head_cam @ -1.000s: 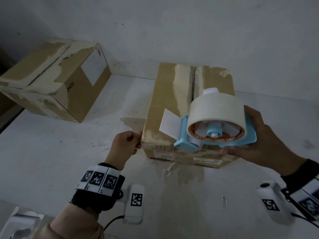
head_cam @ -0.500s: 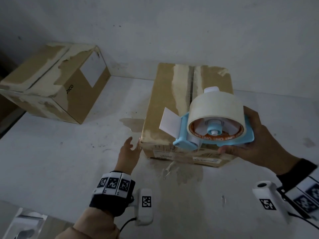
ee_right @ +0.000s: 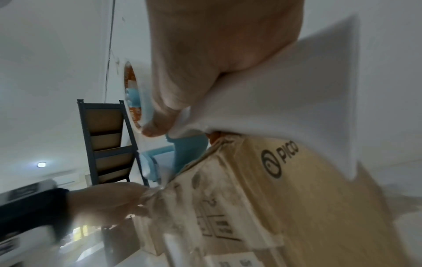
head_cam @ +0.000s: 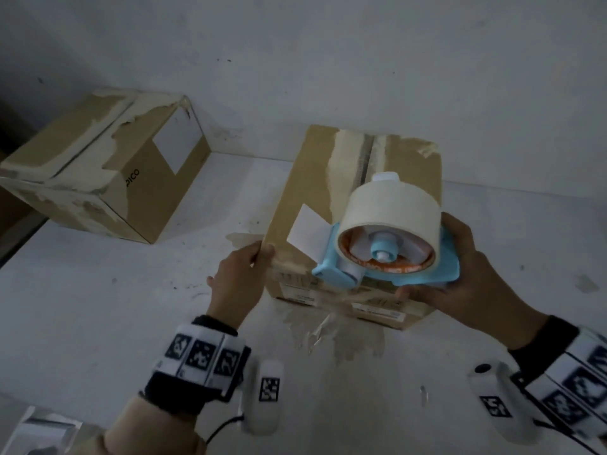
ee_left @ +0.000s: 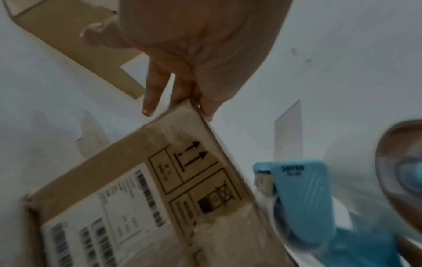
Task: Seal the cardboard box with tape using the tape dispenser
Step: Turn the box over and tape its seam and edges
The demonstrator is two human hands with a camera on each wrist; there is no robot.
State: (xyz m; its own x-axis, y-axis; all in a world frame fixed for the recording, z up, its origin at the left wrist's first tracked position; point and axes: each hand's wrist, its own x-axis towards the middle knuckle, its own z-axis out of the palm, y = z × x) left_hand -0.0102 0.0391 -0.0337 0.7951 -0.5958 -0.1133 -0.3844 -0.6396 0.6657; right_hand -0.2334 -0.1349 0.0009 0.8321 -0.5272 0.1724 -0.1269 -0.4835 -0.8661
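A closed cardboard box (head_cam: 305,178) with old tape strips along its top seam lies on the white table (head_cam: 98,307). My left hand (head_cam: 261,254) grips the box's near-left top corner, thumb on top and fingers down the left side; the left wrist view shows that hand (ee_left: 182,104) on the box edge (ee_left: 205,122). My right hand (head_cam: 456,257) holds a light blue tape dispenser (head_cam: 341,274) carrying a wide cream tape roll (head_cam: 394,201), just above the box's near end. A loose tape end (head_cam: 305,224) sticks out to the left of the dispenser.
A second, worn cardboard box (head_cam: 98,165) stands at the back left of the table against the wall. Torn tape residue (head_cam: 328,333) marks the table in front of the box. A metal shelf rack (ee_right: 107,140) shows in the right wrist view.
My left hand went from curled beside the box, opened, and now grips the box's near-left corner. The dispenser has barely shifted in my right hand.
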